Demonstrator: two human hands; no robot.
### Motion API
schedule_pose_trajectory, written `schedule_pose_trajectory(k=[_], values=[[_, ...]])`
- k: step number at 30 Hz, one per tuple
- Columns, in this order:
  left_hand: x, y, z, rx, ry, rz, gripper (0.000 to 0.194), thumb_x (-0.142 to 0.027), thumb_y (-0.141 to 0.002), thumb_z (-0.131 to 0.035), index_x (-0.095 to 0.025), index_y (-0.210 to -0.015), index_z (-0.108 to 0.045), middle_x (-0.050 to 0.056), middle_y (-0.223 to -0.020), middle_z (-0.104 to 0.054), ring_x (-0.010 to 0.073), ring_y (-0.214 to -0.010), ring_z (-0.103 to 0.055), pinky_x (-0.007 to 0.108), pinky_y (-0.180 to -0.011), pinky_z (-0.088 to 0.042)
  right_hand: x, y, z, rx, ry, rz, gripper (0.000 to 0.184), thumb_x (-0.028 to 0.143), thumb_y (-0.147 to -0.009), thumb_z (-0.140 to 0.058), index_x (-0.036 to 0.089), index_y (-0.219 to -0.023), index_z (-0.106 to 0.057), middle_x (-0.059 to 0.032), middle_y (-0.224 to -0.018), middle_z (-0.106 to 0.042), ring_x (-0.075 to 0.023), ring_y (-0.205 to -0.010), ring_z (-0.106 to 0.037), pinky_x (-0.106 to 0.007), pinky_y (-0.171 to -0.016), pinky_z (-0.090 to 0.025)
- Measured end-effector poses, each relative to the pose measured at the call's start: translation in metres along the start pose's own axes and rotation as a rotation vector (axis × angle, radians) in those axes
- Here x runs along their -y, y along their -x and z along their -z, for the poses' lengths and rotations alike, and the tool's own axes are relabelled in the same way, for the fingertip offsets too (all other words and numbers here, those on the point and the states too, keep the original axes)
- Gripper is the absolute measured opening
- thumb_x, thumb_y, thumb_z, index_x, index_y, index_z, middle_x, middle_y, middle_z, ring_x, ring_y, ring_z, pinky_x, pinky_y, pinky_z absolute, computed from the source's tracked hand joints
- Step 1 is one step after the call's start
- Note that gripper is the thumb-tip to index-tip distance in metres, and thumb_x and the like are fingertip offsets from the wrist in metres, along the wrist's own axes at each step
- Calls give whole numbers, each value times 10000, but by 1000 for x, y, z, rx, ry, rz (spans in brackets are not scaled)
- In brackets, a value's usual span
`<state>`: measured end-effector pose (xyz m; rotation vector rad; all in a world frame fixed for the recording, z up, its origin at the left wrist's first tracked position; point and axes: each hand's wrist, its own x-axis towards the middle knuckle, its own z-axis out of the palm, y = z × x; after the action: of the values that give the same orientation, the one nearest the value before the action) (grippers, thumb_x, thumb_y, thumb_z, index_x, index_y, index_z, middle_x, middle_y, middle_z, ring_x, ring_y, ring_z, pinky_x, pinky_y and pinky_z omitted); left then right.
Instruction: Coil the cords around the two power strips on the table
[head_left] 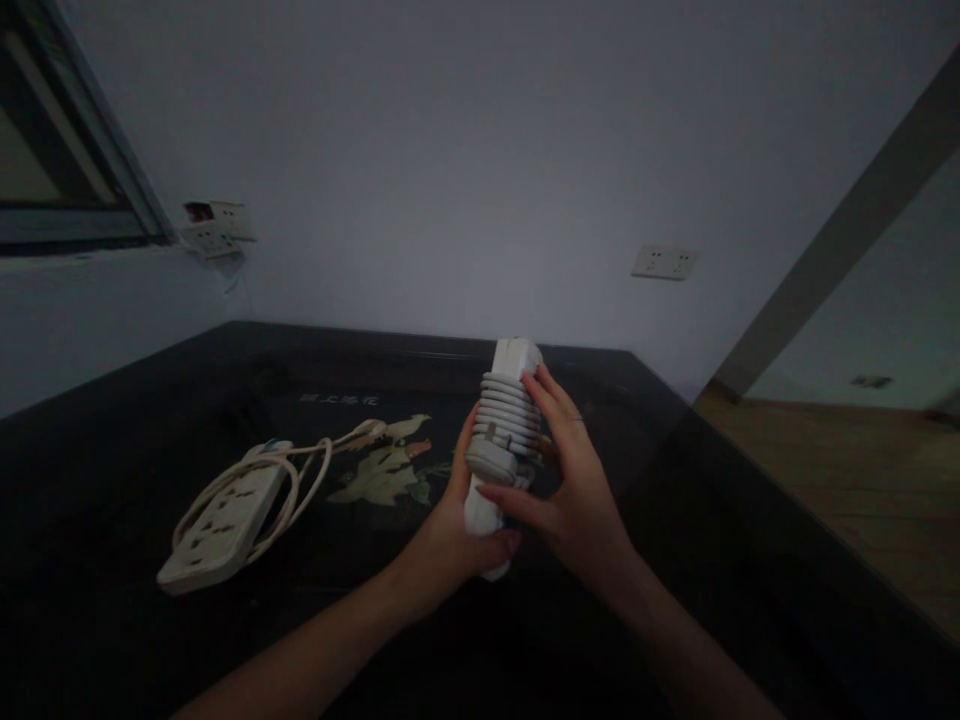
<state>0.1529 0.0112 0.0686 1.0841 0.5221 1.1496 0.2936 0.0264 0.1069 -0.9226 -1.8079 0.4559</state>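
I hold a white power strip [508,362] upright above the dark table, its cable wound in tight coils round its middle. My left hand [457,535] grips the strip's lower end, fingers wrapped round it. My right hand [574,480] rests against the coils from the right, thumb and fingers pressing on the cable and its plug. A ring shows on one right finger.
A second, cream power strip [225,525] lies flat on the black table [150,420] to the left, its cable looped loosely over it. A flower pattern [382,470] decorates the tabletop. Wall sockets [664,262] sit on the back wall, more [214,228] by the window. Wooden floor [847,470] lies right.
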Motion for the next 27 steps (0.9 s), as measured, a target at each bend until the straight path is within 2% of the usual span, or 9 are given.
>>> schedule_pose_trajectory(k=[3,5,9,10,12,15,17,21,27], values=[[-1,-6,7,-47,214,132,1006,-76,-593,-727,-327,-1427,-225,74,-1266,-565,249,-1048,-598,314,-808,-511,-7,-4,6,76,-88,-23,909,417,-679,-760,366,-1441,-267,-32,-1558,-169,-307,-1418,-171,-553,-1080,-322],[-6,-10,13,-69,318,191,855,-76,-590,-717,-276,-1346,-371,62,-1119,-637,227,-969,-622,339,-796,-525,-10,-7,11,32,-188,-30,843,454,-727,-709,357,-1440,-270,-32,-1553,-186,-294,-1418,-176,-518,-1084,-337],[-19,-15,23,-44,383,206,548,-73,-584,-730,-177,-1100,-577,73,-1038,-672,239,-990,-614,473,-874,-518,-20,-15,16,-177,-343,-173,604,467,-848,-558,332,-1397,-344,-72,-1485,-326,-274,-1366,-313,-465,-1040,-410],[-22,-16,24,-32,358,212,489,-80,-590,-739,-153,-1053,-601,84,-1015,-681,235,-966,-625,460,-863,-528,-23,-16,15,-169,-393,-233,600,467,-853,-548,319,-1397,-343,-92,-1457,-365,-275,-1336,-362,-461,-1018,-432],[-26,-16,26,-18,280,214,415,-116,-611,-760,-124,-1004,-625,93,-944,-699,206,-841,-659,376,-774,-562,-27,-17,12,-65,-530,-344,670,467,-828,-580,289,-1416,-313,-128,-1398,-434,-279,-1258,-462,-456,-975,-468],[-29,-16,27,-16,179,193,395,-205,-629,-796,-129,-978,-627,81,-870,-705,167,-662,-662,283,-625,-552,-30,-16,4,125,-694,-424,842,417,-734,-693,263,-1442,-264,-144,-1326,-500,-273,-1143,-555,-444,-941,-490],[-30,-15,26,-15,133,187,408,-273,-625,-818,-130,-954,-624,78,-850,-705,159,-624,-657,268,-599,-541,-29,-15,-1,164,-719,-427,915,362,-684,-739,264,-1449,-248,-137,-1303,-512,-264,-1100,-576,-434,-930,-495],[-30,-14,24,-25,72,220,459,-389,-633,-816,-132,-951,-607,71,-805,-704,155,-603,-658,259,-595,-532,-26,-14,-4,117,-685,-439,925,325,-676,-737,274,-1450,-234,-130,-1278,-513,-262,-1061,-586,-431,-869,-527],[-32,-12,22,-50,28,228,545,-445,-615,-813,-134,-1004,-593,78,-799,-705,169,-608,-661,250,-553,-508,-22,-13,-4,80,-686,-418,940,286,-638,-756,262,-1432,-252,-133,-1285,-503,-258,-998,-608,-429,-845,-536]])
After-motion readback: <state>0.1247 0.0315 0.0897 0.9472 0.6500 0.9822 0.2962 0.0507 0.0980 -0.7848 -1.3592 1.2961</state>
